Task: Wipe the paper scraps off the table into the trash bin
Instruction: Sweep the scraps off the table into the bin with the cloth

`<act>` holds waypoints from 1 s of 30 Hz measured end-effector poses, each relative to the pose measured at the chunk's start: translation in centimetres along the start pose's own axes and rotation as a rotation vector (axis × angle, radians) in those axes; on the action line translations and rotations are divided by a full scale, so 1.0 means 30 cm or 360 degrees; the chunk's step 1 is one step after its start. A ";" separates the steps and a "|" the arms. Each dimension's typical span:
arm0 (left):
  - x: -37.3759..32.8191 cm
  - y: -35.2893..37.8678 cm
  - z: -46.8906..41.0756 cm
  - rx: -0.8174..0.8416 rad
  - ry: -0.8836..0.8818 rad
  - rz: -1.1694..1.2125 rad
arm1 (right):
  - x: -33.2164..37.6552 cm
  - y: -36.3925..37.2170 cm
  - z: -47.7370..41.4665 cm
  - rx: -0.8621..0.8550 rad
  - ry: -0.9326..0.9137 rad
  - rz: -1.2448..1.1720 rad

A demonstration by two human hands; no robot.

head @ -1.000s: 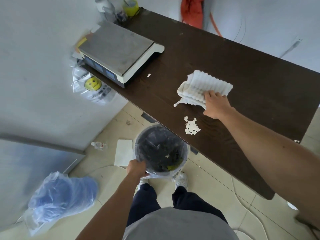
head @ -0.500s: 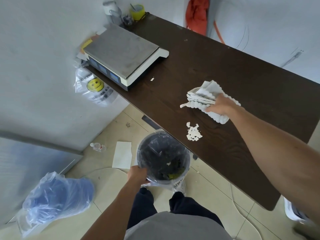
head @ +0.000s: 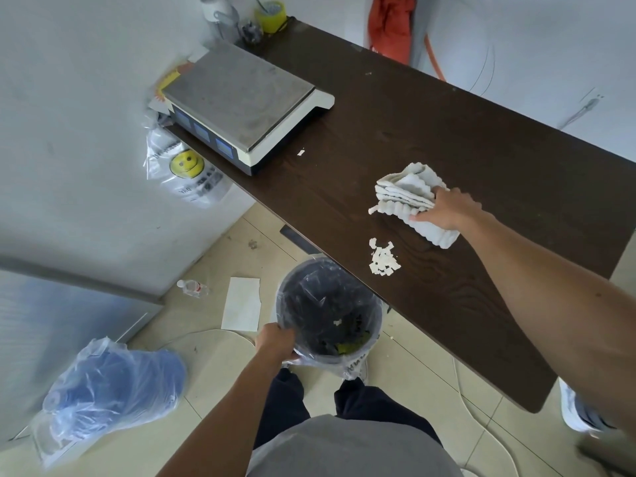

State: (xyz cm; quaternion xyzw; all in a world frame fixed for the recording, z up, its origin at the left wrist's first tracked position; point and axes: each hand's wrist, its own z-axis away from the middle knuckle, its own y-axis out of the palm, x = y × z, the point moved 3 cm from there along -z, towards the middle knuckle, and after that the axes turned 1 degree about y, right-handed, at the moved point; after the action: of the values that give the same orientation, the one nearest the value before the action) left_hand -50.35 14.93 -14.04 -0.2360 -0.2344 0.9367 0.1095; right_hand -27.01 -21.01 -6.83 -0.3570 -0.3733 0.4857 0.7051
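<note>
A small heap of white paper scraps (head: 382, 262) lies near the front edge of the dark wooden table (head: 464, 160). One stray scrap (head: 300, 152) sits beside the scale. My right hand (head: 447, 210) grips a bunched white ribbed cloth (head: 409, 196) on the table, just behind the heap. My left hand (head: 277, 340) holds the rim of the trash bin (head: 373, 330), lined with a dark bag, held just below the table edge under the heap.
A grey weighing scale (head: 241, 98) stands at the table's far left, with cups behind it. On the tiled floor lie a blue plastic bag (head: 110, 387), a sheet of paper (head: 242, 308), a small bottle (head: 192, 288) and a white cable (head: 481, 425).
My right hand has gathered the flat cloth into a bunch and gripped it. The bin stays held under the table edge; the scrap heap has not moved.
</note>
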 end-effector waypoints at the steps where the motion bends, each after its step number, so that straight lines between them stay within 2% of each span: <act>1: -0.001 0.000 -0.001 -0.0002 -0.0003 0.0011 | -0.003 0.005 0.004 -0.0043 -0.0021 -0.0022; 3: -0.003 0.002 -0.001 -0.0012 -0.0012 0.0041 | -0.010 0.018 0.009 -0.0089 -0.0003 -0.0127; 6: -0.009 0.009 -0.002 -0.0003 -0.0014 0.0062 | -0.015 0.060 0.020 0.0006 0.0055 -0.0256; 14: -0.038 0.015 -0.012 0.0008 0.0008 0.0016 | 0.036 0.134 0.070 -0.0052 -0.0147 0.0020; 30: -0.077 0.023 -0.008 -0.0014 0.0029 -0.0076 | 0.196 0.305 0.274 -0.0053 -0.0463 0.0041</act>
State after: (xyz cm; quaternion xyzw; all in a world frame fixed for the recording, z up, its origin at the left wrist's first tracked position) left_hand -48.30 13.69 -13.66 -0.2393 -0.2430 0.9306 0.1328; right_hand -36.55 -11.74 -9.88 -0.2994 -0.4750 0.5350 0.6313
